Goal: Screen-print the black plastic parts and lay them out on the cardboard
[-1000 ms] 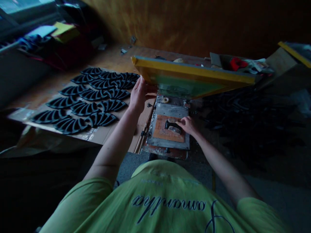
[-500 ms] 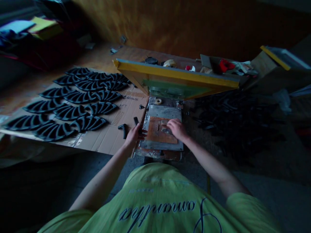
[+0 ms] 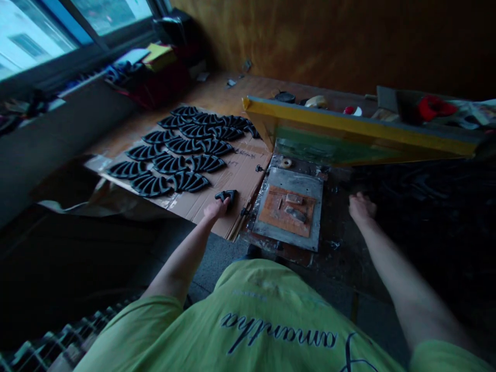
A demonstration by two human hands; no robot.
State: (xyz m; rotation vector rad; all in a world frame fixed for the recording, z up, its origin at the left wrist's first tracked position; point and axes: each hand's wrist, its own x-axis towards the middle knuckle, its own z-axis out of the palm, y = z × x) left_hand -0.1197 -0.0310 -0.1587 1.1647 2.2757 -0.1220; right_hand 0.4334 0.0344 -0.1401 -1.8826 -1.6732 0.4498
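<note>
My left hand (image 3: pixel 216 208) is closed on a black curved plastic piece (image 3: pixel 231 195) at the front of the cardboard. The piece lies against another black one, and their border is hard to make out. My right hand (image 3: pixel 362 207) is over the dark table to the right, its fingers curled, beside a pile of black pieces (image 3: pixel 411 188). Whatever it may hold is lost in the dark. Between my hands lies a grey metal plate (image 3: pixel 263 226) carrying a brown board (image 3: pixel 271 217) with small raised blocks (image 3: pixel 296 214).
A yellow-edged screen frame (image 3: pixel 349 124) stands tilted up behind the plate. Rows of black curved pieces (image 3: pixel 178 160) cover the cardboard sheet (image 3: pixel 248 170) at left. A tape roll (image 3: pixel 285 163) sits behind the plate. Farther back are a red box (image 3: pixel 155 85) and a red item (image 3: pixel 436 107).
My left hand has moved left from the plate's edge, bringing its black piece beside the one on the cardboard. My right hand has left the blocks and moved right towards the pile. The view has shifted left.
</note>
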